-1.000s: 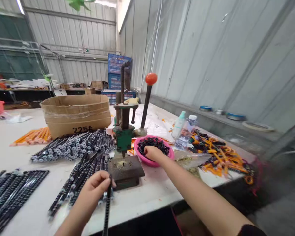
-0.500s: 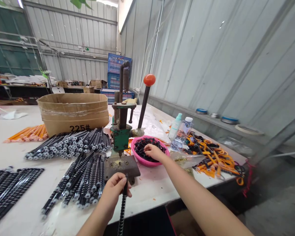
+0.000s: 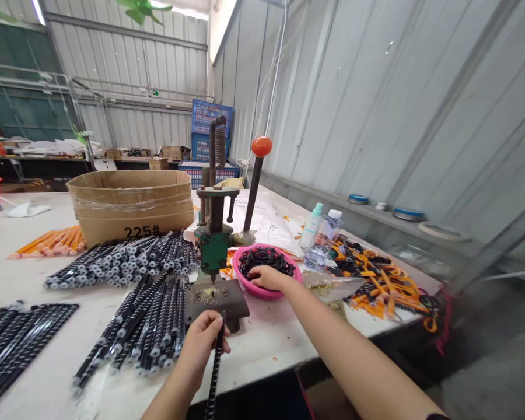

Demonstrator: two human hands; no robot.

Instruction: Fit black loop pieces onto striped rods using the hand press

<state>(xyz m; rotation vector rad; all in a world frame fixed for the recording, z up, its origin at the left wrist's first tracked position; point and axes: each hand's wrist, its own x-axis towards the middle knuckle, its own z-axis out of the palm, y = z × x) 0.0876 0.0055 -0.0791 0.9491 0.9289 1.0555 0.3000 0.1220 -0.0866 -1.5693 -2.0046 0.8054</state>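
My left hand (image 3: 205, 335) is closed around the upper end of a black rod with a white spiral stripe (image 3: 214, 379), which slants down past the table's front edge. Just beyond it is the metal base plate (image 3: 214, 298) of a green hand press (image 3: 214, 252), sprinkled with yellowish crumbs. My right hand (image 3: 265, 277) reaches into a pink basin (image 3: 266, 293) heaped with thin black looped pieces (image 3: 265, 256). Its fingers are bent together against the pieces, and what lies between the fingertips is hidden.
The press lever has a red knob (image 3: 261, 146). Piles of striped rods (image 3: 149, 326) lie to the left, before a cardboard box (image 3: 131, 204). Right of the basin stand a spray bottle (image 3: 311, 227), a clear bottle (image 3: 326, 239) and a heap of orange and black straps (image 3: 376, 280).
My right hand has moved lower and slightly left into the black pieces, its fingers now down among them. My left hand keeps its hold on the striped rod with little movement.
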